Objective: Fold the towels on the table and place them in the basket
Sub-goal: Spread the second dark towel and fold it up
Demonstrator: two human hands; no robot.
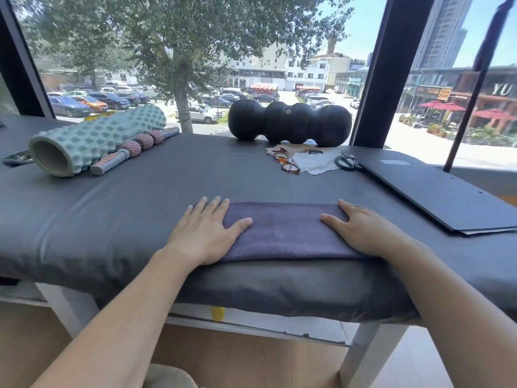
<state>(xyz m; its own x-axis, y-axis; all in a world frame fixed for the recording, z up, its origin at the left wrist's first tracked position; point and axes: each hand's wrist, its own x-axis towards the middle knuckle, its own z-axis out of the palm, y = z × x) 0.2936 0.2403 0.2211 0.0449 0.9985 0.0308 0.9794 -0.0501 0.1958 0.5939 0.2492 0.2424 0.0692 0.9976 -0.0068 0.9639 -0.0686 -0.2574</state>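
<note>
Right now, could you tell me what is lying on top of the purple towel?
Both hands lie flat on the purple towel: left hand on its left end, right hand on its right. The ends underneath them are covered.

The two ends of the folded purple-grey towel (285,233) lie hidden under the hands. A dark flat phone-like object (17,158) sits partly behind the ridged pale green foam roller (95,138), and the flat black board (436,191) runs off the right edge.

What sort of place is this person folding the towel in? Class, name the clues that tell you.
Probably a massage or fitness studio, upstairs beside big windows. Clues: the padded table under a grey cover, the green foam roller, the black peanut-shaped roller and the massage stick. Both hands press the purple towel flat.
</note>
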